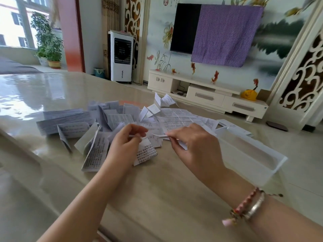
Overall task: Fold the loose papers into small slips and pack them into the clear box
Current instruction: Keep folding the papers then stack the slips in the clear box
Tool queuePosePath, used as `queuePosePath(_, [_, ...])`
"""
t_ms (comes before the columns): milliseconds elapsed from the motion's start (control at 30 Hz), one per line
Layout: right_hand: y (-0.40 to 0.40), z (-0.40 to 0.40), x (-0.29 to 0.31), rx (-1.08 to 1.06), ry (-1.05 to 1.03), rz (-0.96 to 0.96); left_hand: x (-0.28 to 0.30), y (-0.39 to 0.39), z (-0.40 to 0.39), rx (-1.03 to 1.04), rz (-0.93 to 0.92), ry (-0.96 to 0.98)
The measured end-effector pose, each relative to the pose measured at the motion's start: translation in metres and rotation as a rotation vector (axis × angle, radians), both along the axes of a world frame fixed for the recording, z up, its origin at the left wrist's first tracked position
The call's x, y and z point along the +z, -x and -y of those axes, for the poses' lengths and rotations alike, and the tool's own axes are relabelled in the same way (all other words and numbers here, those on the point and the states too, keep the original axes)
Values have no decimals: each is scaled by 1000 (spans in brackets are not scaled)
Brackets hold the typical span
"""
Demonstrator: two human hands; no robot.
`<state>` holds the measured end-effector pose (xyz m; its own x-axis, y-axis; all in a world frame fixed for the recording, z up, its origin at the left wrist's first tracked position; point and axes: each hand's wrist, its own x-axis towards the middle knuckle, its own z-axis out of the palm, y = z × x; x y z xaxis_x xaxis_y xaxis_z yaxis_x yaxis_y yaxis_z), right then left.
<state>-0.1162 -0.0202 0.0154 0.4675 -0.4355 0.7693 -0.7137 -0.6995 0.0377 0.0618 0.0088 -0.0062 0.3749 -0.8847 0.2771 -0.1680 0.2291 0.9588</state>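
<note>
Reaching in from the lower edge, both of my forearms angle toward the middle of the glossy table [52, 95], wrists bent slightly downward. My left hand [125, 139] sits with its back to the camera, fingers curled inward, thumb and fingertips pinching the upper edge of a printed paper [146, 152] that hangs below it, just above the tabletop. My right hand [190, 142], with bracelets [248, 206] on its wrist, is also curled, and pinches a thin white edge of paper between thumb and forefinger; I cannot tell whether that edge belongs to the same sheet. The two hands are close together, fingertips almost meeting. Behind them lies a loose pile of papers [108, 117], some folded and standing, with a neater stack of slips [64, 120] to the left. The clear box [250, 152] rests on the table just right of my right hand, open side up, not touched by either hand.
</note>
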Motion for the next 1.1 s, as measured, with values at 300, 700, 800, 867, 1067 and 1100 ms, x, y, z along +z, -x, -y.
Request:
queuePosePath(300, [-43,25,-34,136,-318,-167,-4,-8,9,268,156,61])
queuePosePath(700, [-6,44,5,-7,-617,167,-3,12,6,61,323,12])
queuePosePath(800, [15,74,19,-220,-587,-50,-8,14,8,30,437,-36])
queuePosePath(867, [26,89,27,-342,-620,-268,-11,16,9,-4,536,-90])
queuePosePath(1067, [35,112,23,-410,-560,-683,-16,17,12,-17,732,-116])
queuePosePath(1100, [35,115,20,-401,-534,-695,-17,17,12,-17,743,-112])
